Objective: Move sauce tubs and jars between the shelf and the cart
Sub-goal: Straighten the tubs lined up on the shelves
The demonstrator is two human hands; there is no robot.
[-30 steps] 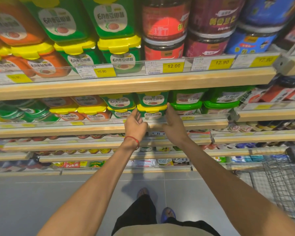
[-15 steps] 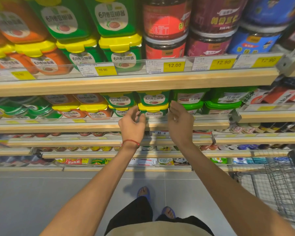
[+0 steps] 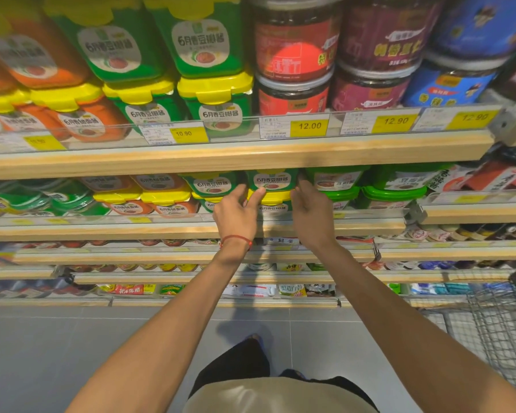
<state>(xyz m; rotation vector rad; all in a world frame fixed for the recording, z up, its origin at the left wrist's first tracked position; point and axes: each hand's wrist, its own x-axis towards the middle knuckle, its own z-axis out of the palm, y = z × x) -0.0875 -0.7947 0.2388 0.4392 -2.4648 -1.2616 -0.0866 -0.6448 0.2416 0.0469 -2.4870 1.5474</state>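
A green sauce tub (image 3: 273, 180) with a white label stands on the second shelf (image 3: 370, 226), stacked on a like tub with a yellow lid (image 3: 276, 198). My left hand (image 3: 236, 217), a red string at its wrist, touches the upper tub's lower left corner with its fingertips. My right hand (image 3: 310, 213) lies along the tub's right side, fingers stretched toward the gap beside it. The two hands flank the tub; neither is curled round it. The wire cart (image 3: 504, 323) shows at the lower right.
Orange and green tubs with yellow lids (image 3: 215, 87) and round jars (image 3: 295, 52) fill the top shelf. Green-lidded tubs (image 3: 393, 192) sit right of my hands. The upper shelf's wooden edge (image 3: 251, 156) overhangs the tub. Lower shelves hold small packets.
Both hands have risen from the lower tub's yellow lid and shelf edge to the sides of the upper green tub. The view has tilted slightly.
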